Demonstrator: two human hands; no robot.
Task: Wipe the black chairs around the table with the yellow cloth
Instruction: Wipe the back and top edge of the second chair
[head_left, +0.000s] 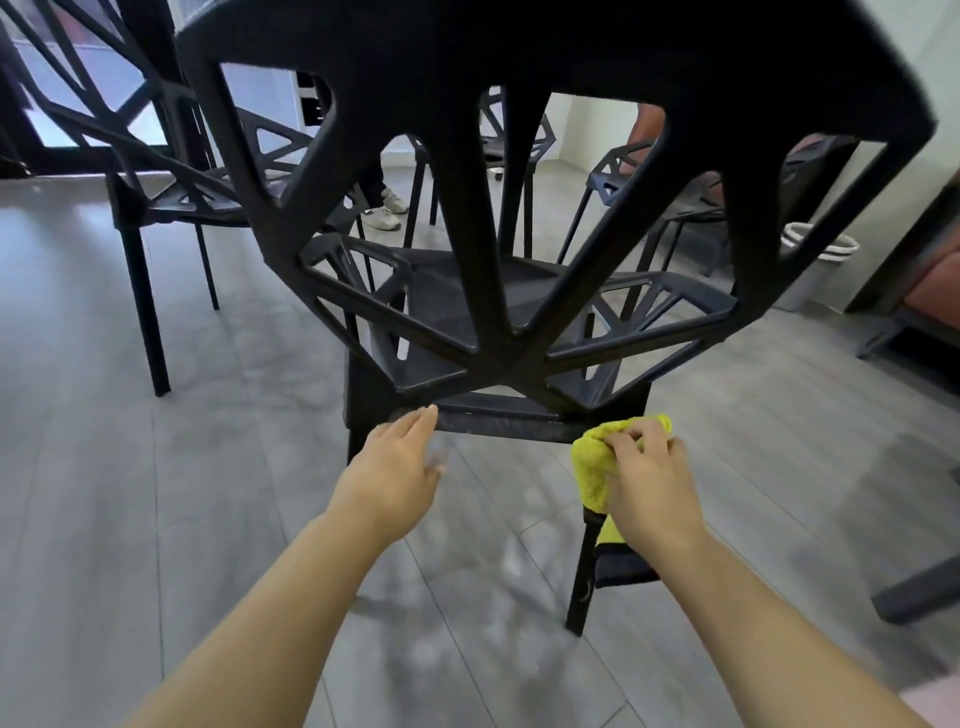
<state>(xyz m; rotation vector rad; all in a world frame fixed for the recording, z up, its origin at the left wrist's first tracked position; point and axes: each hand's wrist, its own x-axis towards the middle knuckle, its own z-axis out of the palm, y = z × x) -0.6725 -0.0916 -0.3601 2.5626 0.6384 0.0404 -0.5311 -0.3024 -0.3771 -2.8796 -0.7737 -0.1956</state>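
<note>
Right hand (647, 483) clenching bunched yellow cloth (597, 462) against black chair (467, 218) rear rail, fluffy folds spilling below the fist, left hand (397, 467) fingers straight, touching rail alongside

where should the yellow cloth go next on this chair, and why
Probably sweep the yellow cloth leftward along the lower back rail of the black chair. The right hand grips it bunched at the rail's right end, and the rest, pale-flecked, stretches toward the open left hand.
</note>
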